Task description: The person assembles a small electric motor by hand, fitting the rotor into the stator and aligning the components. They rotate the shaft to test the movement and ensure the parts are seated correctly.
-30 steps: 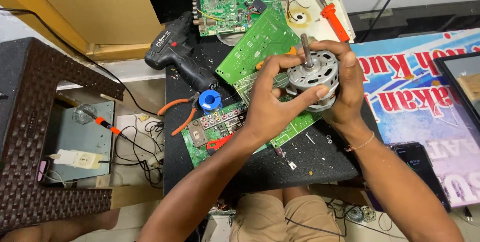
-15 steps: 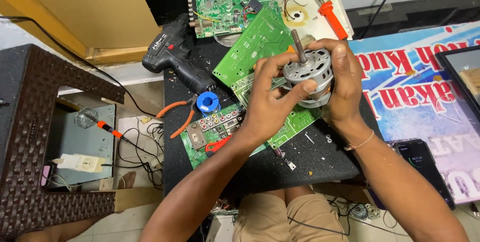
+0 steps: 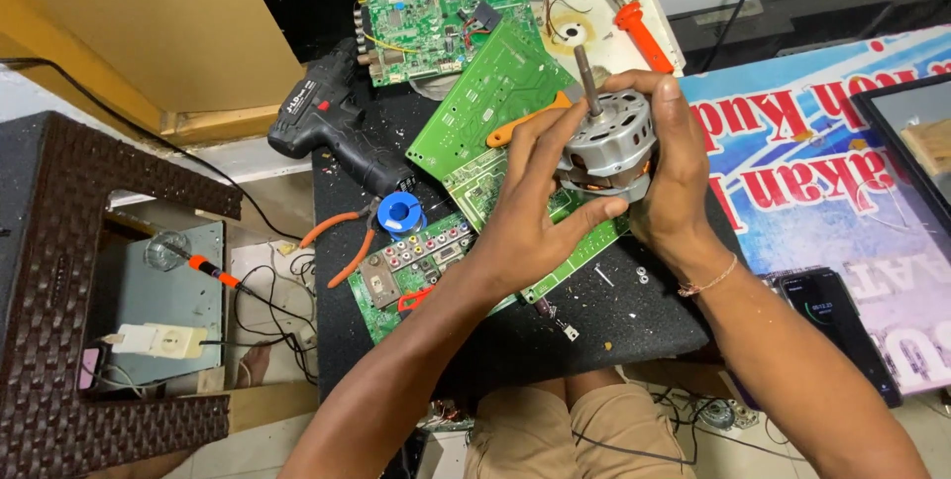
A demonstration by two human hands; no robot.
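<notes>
Lifted slightly and tilted since a second ago — motor (image 3: 606, 142) now up off the boards, shaft leaning toward the far left. Held between both hands over the middle of the desk (image 3: 634, 325): left hand (image 3: 523, 212) curled narrow against its near-left flank, fingertips on the silver housing; right hand (image 3: 674, 167) wrapped over the far and right side, thumb along the casing.

Directly beneath, overlapping green circuit boards (image 3: 495, 93) fanned across the dark mat, one corner reaching toward the near edge. Orange-handled tool (image 3: 523, 120) poking out just behind the left fingers. Blue solder spool (image 3: 401, 212) left of the left hand, near but apart; orange-handled pliers (image 3: 342, 241) hanging over the desk's left edge. Black glue gun (image 3: 332, 127) at the far-left corner.

Open room — bare mat on the near side, between the wrists and the front edge, with only small screws (image 3: 642, 274) scattered there. Right edge butting against a printed banner (image 3: 822, 162), a phone (image 3: 837, 325) lying on it well clear of the right wrist. Left of the desk, a drop to the floor, then a brown woven stool (image 3: 59, 271).
</notes>
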